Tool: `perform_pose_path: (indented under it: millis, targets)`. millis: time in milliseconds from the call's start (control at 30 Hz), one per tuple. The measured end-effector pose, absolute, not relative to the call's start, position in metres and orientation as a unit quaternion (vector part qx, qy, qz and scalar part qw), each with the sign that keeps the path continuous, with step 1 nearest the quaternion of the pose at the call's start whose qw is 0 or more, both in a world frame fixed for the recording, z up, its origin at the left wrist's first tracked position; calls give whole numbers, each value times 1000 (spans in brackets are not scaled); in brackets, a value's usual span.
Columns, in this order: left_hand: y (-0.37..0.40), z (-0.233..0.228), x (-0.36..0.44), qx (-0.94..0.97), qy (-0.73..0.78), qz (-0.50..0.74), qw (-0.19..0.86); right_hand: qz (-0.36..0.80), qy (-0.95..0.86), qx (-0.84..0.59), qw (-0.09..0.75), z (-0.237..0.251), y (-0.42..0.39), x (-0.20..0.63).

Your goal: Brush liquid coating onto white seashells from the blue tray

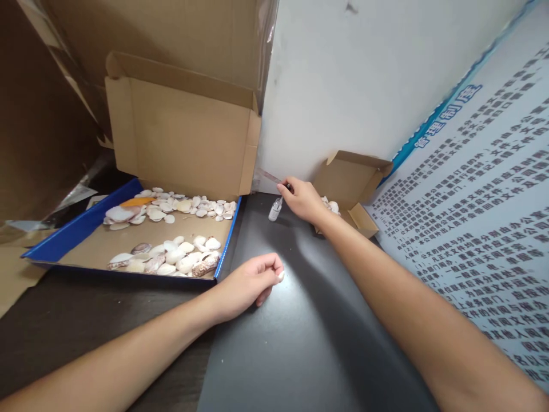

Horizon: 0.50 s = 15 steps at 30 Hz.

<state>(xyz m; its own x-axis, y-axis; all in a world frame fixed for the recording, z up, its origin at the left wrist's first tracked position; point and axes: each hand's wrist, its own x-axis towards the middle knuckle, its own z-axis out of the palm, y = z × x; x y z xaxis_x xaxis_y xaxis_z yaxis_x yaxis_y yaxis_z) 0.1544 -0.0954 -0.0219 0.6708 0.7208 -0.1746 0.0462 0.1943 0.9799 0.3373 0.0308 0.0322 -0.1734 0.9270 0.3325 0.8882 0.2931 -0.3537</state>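
My right hand [303, 199] reaches to the back of the dark table, its fingers closed on a small dark cap or brush just above a small white bottle [275, 209] that stands near the wall. My left hand [251, 284] rests on the black mat [300, 320] with its fingers curled, pinching a small white shell at the fingertips. It lies just right of the blue-edged cardboard tray [128, 276], which holds two groups of seashells [171, 258].
A small open cardboard box [358, 177] with a few shells sits behind my right hand by the wall. A clear strip [269, 176] leans against the wall. A printed poster [480, 229] covers the right side. Large cardboard stands at back left.
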Motion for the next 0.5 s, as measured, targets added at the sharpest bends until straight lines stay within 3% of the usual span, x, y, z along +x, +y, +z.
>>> perform_pose_path:
  millis: [500]
  targets:
    - [-94,-20,155,589,321,242,701,25,-752,-598,274,31,32,338]
